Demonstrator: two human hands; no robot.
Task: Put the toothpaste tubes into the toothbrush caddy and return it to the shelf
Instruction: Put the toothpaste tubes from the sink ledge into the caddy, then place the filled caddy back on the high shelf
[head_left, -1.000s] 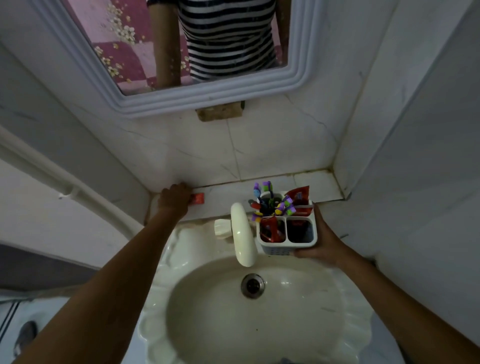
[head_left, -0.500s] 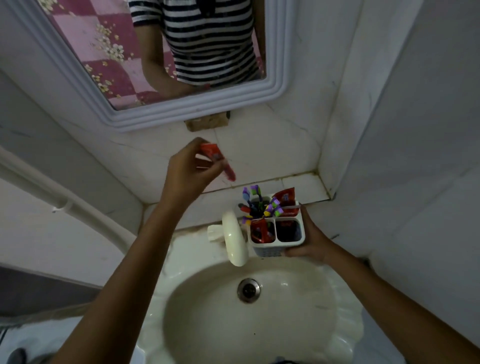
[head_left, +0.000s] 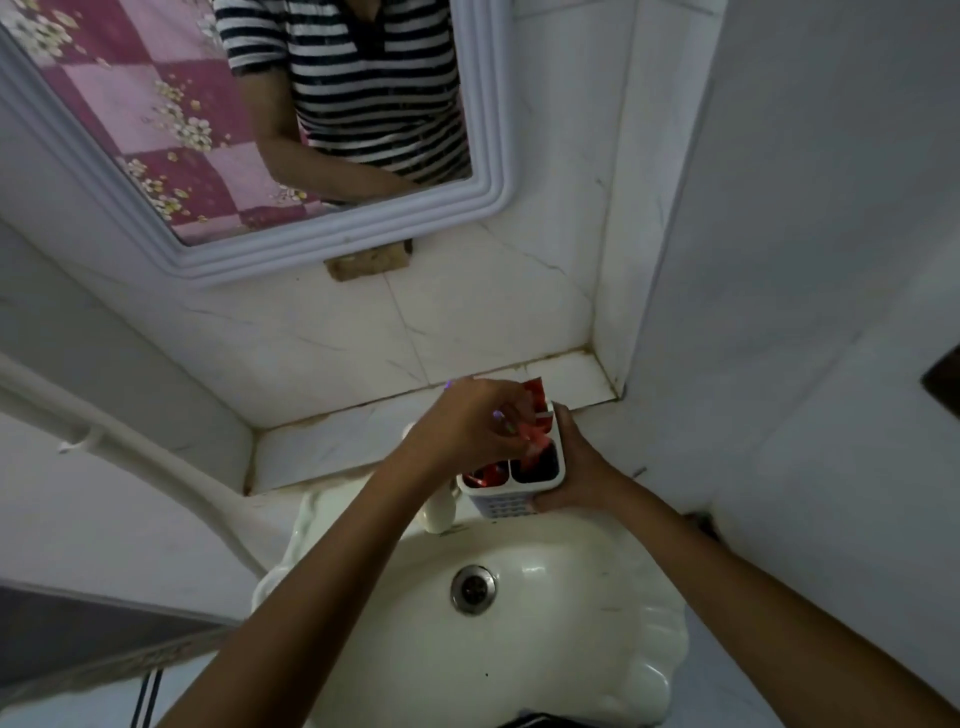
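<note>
The left hand (head_left: 475, 421) reaches in from the near left and hovers over the white toothbrush caddy (head_left: 511, 483); its fingers are pinched shut on a red toothpaste tube (head_left: 535, 444), which hangs tilted from the fingertips with its lower end dipping into the near right compartment of the caddy; the tube is motion-blurred, so any printing on it cannot be read. The right hand (head_left: 576, 467) wraps the right side and near right corner of the caddy, the thumb lying along its right wall and the fingers curled under the near face; it holds the caddy above the far rim of the sink (head_left: 597, 649), just near the tiled shelf (head_left: 332, 447) that runs along the far wall. The near left compartment holds another red tube (head_left: 485, 475), lying below the rim; a 3rd red tube (head_left: 535, 392) stands up from the far right side, partly hidden behind the left hand; purple toothbrush tips (head_left: 498, 414) peek out by the left hand's knuckles, and the far left compartment itself is hidden. The near face of the caddy shows a grid of small holes; no brand or label is legible anywhere. A cream tap (head_left: 439, 512) sits just left of the caddy; the drain (head_left: 472, 590) lies near it in the basin; the mirror (head_left: 156, 114) on the far wall reflects a striped shirt.
</note>
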